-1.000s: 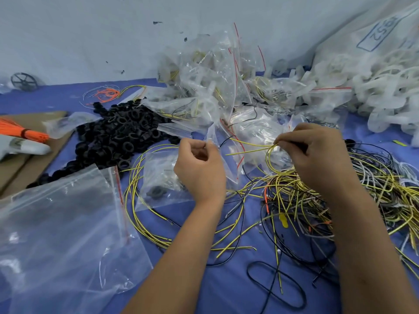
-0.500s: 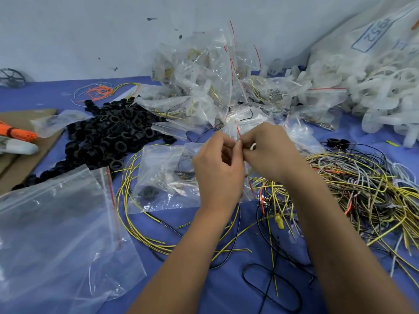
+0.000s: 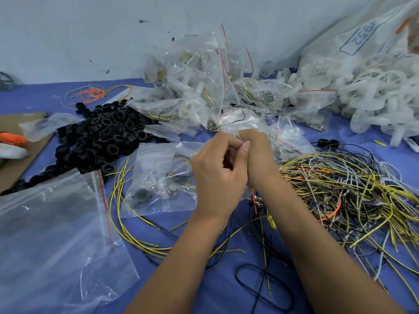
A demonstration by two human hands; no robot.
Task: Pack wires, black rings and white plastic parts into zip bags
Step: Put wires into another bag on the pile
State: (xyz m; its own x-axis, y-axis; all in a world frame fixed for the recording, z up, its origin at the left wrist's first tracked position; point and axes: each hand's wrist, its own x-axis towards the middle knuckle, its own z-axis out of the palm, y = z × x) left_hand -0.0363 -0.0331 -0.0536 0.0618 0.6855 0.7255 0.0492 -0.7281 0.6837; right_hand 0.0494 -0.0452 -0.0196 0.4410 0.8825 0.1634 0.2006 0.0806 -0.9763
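Observation:
A small clear zip bag (image 3: pixel 158 177) lies on the blue table, holding a black ring, white parts and coiled wire. My left hand (image 3: pixel 217 171) grips its open right edge with curled fingers. My right hand (image 3: pixel 258 155) presses against the left one and pinches the same bag mouth; what its fingers hold is hidden. A tangle of yellow, grey and black wires (image 3: pixel 340 189) lies to the right. Black rings (image 3: pixel 102 137) are heaped at the left. White plastic parts (image 3: pixel 381 100) are piled at the back right.
Filled zip bags (image 3: pixel 204 87) are stacked against the wall behind my hands. A large empty plastic bag (image 3: pixel 52 234) covers the near left. Cardboard (image 3: pixel 20 159) and an orange-tipped tool (image 3: pixel 11 139) sit at the far left. Loose yellow wires (image 3: pixel 136 234) loop on the blue table (image 3: pixel 204 298).
My right hand left the wire tangle and came left to meet my left hand at the bag mouth, bringing wire with it. The bag now shows more wire inside.

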